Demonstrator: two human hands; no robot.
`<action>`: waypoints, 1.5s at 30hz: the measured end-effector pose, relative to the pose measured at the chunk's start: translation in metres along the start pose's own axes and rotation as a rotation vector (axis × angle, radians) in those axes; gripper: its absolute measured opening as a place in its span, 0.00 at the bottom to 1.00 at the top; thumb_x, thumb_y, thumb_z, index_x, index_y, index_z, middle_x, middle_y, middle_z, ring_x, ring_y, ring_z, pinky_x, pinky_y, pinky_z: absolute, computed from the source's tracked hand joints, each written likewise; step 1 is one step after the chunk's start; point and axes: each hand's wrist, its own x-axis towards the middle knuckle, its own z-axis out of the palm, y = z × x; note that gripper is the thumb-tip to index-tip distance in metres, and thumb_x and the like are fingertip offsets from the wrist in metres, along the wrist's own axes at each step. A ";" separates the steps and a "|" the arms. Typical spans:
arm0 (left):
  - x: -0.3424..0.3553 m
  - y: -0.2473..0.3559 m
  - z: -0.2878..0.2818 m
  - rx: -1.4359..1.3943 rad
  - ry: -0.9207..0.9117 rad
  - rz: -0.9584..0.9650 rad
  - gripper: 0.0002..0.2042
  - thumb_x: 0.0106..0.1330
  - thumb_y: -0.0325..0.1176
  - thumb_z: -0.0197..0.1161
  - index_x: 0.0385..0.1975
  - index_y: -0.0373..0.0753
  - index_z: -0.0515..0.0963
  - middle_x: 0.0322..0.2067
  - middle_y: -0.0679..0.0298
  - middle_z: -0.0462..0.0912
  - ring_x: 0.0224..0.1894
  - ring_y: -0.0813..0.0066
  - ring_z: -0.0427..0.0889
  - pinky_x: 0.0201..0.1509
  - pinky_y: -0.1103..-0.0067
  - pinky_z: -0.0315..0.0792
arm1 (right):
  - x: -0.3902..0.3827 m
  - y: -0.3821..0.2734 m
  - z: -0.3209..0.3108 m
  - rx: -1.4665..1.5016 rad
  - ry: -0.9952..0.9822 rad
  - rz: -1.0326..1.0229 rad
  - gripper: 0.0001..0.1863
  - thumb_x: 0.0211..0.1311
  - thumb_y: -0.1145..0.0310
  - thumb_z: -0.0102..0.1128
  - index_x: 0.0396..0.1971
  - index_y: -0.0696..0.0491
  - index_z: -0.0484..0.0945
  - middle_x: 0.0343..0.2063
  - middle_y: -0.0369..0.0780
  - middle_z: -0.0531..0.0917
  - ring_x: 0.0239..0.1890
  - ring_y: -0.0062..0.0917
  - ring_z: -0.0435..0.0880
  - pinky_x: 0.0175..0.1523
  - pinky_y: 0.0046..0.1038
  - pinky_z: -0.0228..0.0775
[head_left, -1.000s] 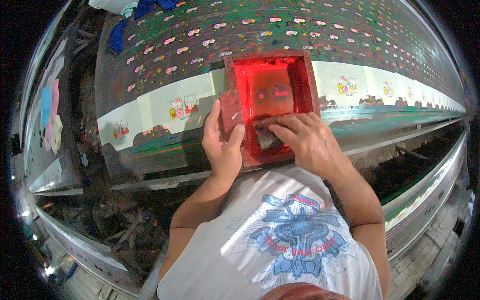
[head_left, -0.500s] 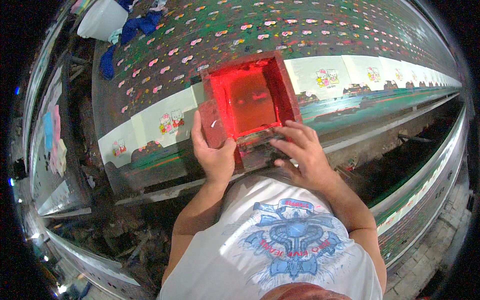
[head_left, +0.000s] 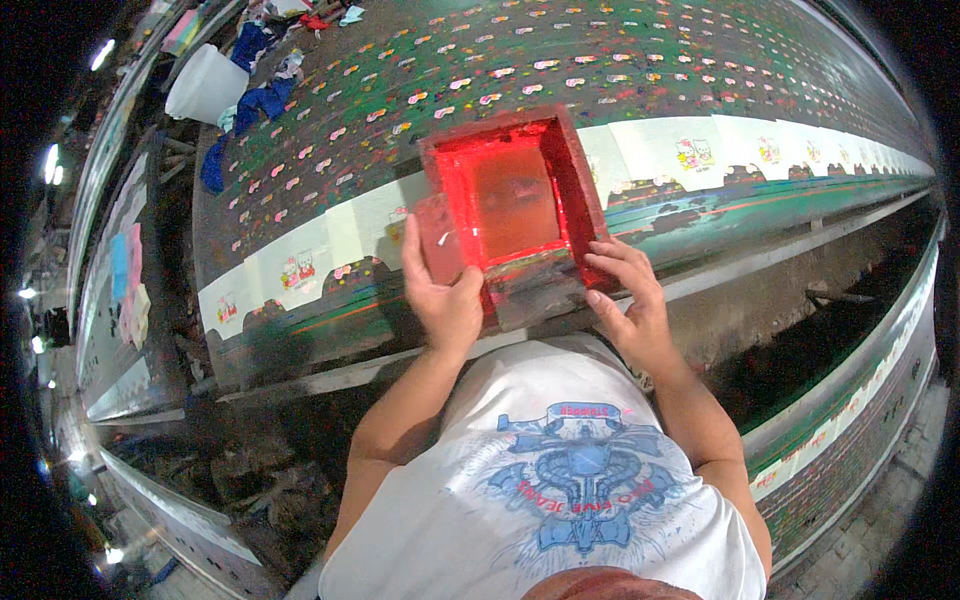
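My left hand (head_left: 445, 310) grips a flat reddish block (head_left: 436, 232) on the left side of a red screen frame (head_left: 570, 135). Glossy red ink lines its inner edges, around a translucent orange-red middle (head_left: 510, 200). My right hand (head_left: 635, 305) holds the frame's near right corner with thumb and fingertips. A smeared dark grey squeegee-like piece (head_left: 535, 290) lies across the near end of the frame. The frame is over a row of pale sheets (head_left: 655, 150) printed with small cartoon figures.
A long speckled green table (head_left: 380, 90) curves away with small printed labels on it. A white bucket (head_left: 205, 85) and blue rags (head_left: 262, 105) are at the back left. Another table (head_left: 140, 370) with coloured sheets stands left. A metal rail (head_left: 720, 260) runs along the near edge.
My right hand has left the dark piece inside the frame and moved to the near right corner. The dark piece now lies at the near end. The frame has shifted slightly and tilted.
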 end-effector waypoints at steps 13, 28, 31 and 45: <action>-0.014 -0.007 0.081 -0.040 0.033 -0.128 0.50 0.55 0.14 0.69 0.86 0.29 0.63 0.80 0.52 0.72 0.81 0.61 0.72 0.86 0.67 0.67 | 0.008 0.046 -0.090 -0.077 -0.117 -0.232 0.25 0.65 0.76 0.78 0.62 0.53 0.88 0.67 0.49 0.85 0.74 0.53 0.80 0.78 0.53 0.72; -0.016 -0.006 0.087 -0.165 0.046 -0.178 0.49 0.58 0.11 0.68 0.86 0.30 0.62 0.80 0.52 0.72 0.81 0.62 0.73 0.86 0.66 0.68 | 0.047 0.018 -0.069 -0.353 -0.392 -0.519 0.25 0.65 0.66 0.66 0.62 0.53 0.87 0.57 0.45 0.88 0.59 0.42 0.86 0.64 0.46 0.79; -0.017 -0.001 0.090 -0.147 0.054 -0.187 0.49 0.58 0.11 0.68 0.86 0.30 0.62 0.80 0.52 0.72 0.80 0.62 0.74 0.85 0.66 0.68 | 0.056 0.008 -0.065 -0.424 -0.422 -0.541 0.24 0.67 0.66 0.64 0.62 0.53 0.87 0.57 0.44 0.88 0.60 0.41 0.87 0.64 0.46 0.78; -0.016 -0.016 0.084 -0.047 0.023 -0.125 0.47 0.59 0.15 0.71 0.85 0.29 0.64 0.75 0.53 0.77 0.74 0.64 0.80 0.81 0.68 0.73 | 0.176 0.033 -0.059 -0.570 -0.553 -0.403 0.22 0.66 0.77 0.69 0.60 0.56 0.88 0.53 0.51 0.91 0.59 0.52 0.89 0.66 0.48 0.83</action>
